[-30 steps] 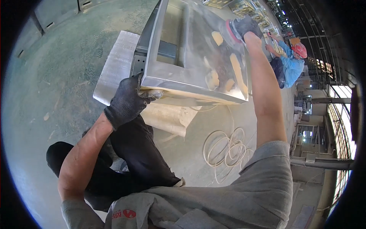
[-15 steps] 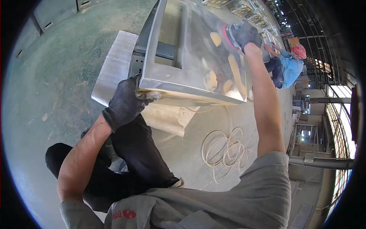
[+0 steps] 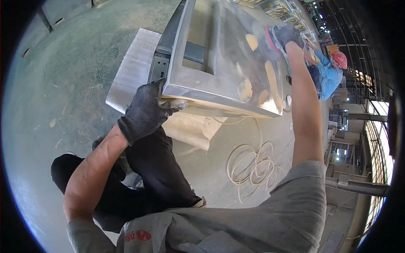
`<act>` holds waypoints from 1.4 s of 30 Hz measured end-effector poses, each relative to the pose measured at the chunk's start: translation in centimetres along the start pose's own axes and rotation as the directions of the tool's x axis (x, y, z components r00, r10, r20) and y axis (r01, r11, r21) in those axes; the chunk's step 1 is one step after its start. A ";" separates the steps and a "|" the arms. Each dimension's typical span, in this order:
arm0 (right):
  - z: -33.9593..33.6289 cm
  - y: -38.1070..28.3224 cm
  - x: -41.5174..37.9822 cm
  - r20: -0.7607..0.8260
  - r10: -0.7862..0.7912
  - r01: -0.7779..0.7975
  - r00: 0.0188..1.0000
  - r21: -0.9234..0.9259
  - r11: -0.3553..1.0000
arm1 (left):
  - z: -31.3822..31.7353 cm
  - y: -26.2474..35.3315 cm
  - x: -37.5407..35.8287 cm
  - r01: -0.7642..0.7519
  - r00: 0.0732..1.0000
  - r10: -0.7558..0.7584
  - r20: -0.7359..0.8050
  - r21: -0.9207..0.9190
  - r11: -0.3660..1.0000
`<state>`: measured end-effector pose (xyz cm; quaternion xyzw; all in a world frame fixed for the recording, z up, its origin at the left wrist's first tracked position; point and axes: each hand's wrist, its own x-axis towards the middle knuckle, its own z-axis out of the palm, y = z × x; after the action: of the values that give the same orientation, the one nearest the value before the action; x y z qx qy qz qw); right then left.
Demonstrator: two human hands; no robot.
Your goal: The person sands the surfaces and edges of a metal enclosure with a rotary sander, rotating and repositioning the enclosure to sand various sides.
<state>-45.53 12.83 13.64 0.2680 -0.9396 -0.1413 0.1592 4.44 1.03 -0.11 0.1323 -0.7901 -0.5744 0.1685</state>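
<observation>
A silvery metal cabinet (image 3: pixel 202 86) with a rectangular opening lies in front of me, its upper face marked with pale yellow filler patches (image 3: pixel 252 42). At its near left corner my left hand (image 3: pixel 147 107), in a dark knitted glove, is closed round the edge. My right hand (image 3: pixel 289 34), gloved too, reaches to the far right part of the face and is wrapped round a sander. The sander's pinkish-red pad (image 3: pixel 270 39) is against the metal; the hand hides most of its body.
Beneath the cabinet is a whitish sheet (image 3: pixel 133 69) on the green floor. A coiled pale hose (image 3: pixel 253 166) lies to the near right. A co-worker in a blue shirt (image 3: pixel 329 78) and red head covering crouches beyond my right arm. More metal units (image 3: pixel 291 17) stand at the back.
The view has shifted, so the cabinet appears farther right. My right hand and the sander have slid a little to the right across the face. My left hand keeps its grip on the corner.
</observation>
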 end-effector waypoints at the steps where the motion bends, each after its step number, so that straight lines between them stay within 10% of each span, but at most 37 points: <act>1: -0.5 -0.5 -0.2 0.003 0.000 0.000 1.000 0.003 1.000 | 0.0 -0.1 0.0 0.003 1.000 -0.003 0.002 0.003 1.000; 24: -3.8 -2.0 -4.6 0.085 0.127 -0.131 0.988 0.043 0.990 | 0.0 -0.6 -0.1 0.035 0.999 -0.037 0.023 0.090 0.995; 33: -3.4 -2.0 -5.0 -0.068 -0.143 0.147 0.987 0.061 0.987 | 0.2 0.0 -0.3 -0.011 1.000 0.011 -0.013 -0.009 1.000; 39: -3.5 -0.7 -3.3 0.143 0.077 -0.080 0.987 0.019 0.997 | 0.3 -1.1 -0.1 -0.046 0.998 0.048 -0.028 0.057 0.997; 42: -3.0 -2.4 -6.2 -0.066 -0.142 0.137 0.988 -0.081 0.987 | 0.4 -0.8 -0.4 -0.057 0.997 0.060 -0.050 0.054 0.997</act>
<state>-38.32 13.70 14.19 0.3319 -0.9061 -0.1780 0.1926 4.62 1.25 -0.97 0.1282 -0.8039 -0.5446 0.2020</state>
